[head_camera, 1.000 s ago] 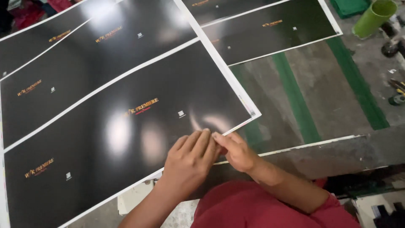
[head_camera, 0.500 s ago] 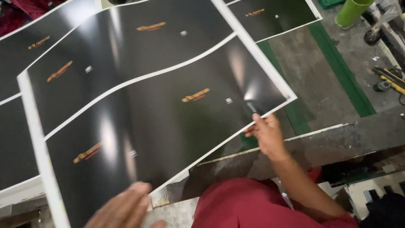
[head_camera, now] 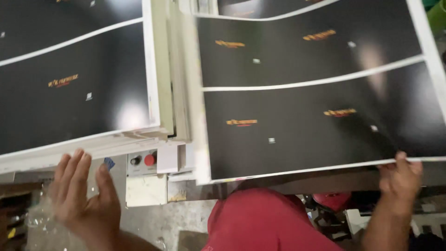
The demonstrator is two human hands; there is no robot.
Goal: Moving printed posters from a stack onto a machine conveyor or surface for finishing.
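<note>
Grey workshop floor shows below a control box with a red button. Right of it, the right hand pinches the black printed sheet by its near edge; left of it, the left hand hangs spread wide, holding nothing, beneath the sheet stack. Judging by this, the sheet is mid-transfer, needing the free hand's support.

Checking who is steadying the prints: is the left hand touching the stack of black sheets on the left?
Apart. The head view shows the left hand open below the stack of black sheets, with bare floor between fingertips and the stack's lower edge.

right hand pinches a glossy black sheet's edge; left hand spread open below a stack.
</note>
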